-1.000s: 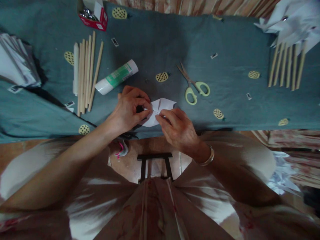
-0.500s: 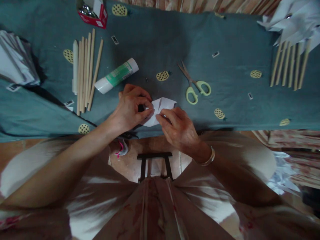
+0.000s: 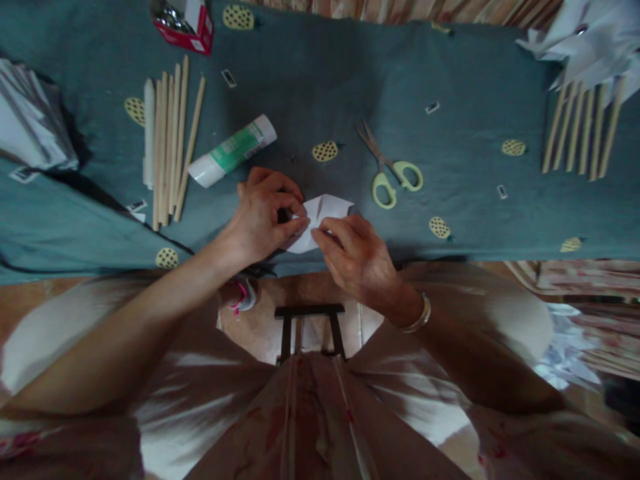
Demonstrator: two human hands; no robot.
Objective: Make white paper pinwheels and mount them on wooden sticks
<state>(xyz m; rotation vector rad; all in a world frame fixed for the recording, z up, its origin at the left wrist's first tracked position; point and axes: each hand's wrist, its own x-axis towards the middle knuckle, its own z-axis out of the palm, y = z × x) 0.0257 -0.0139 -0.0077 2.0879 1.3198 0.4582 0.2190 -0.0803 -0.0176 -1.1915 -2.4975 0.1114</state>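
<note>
Since the earlier frames, the worktop (image 3: 465, 73) and the articles on it have shifted slightly in view, the red box (image 3: 203, 33) now nearer the top edge; both hands and the folded paper (image 3: 329, 206) show almost no change of place. The folded paper is at the near edge of the worktop, between the hands; its long axis runs left to right, rising slightly, with an angular corner toward the upper right; it is white, thin, matt and creased near the middle. The left hand (image 3: 260, 217) has its grip closed, thumb and fingers pinching the left part; the right hand (image 3: 357, 257), with a bracelet (image 3: 424, 317) at the wrist, pinches near the centre.

Beyond the left hand lies a glue tube (image 3: 233, 151), smooth and cylindrical, white with a green label; left of it are straight wooden sticks (image 3: 170, 147) beside a white rod (image 3: 149, 133); the red box holds shiny metallic pieces. Scissors (image 3: 383, 163) lie beyond the right hand, blades slightly apart and pointing away, handles pale green; a paper stack (image 3: 25, 120) is at far left; white pinwheels (image 3: 590, 53) on sticks lie at far right; the covering cloth is teal, with yellow fruit motifs.
</note>
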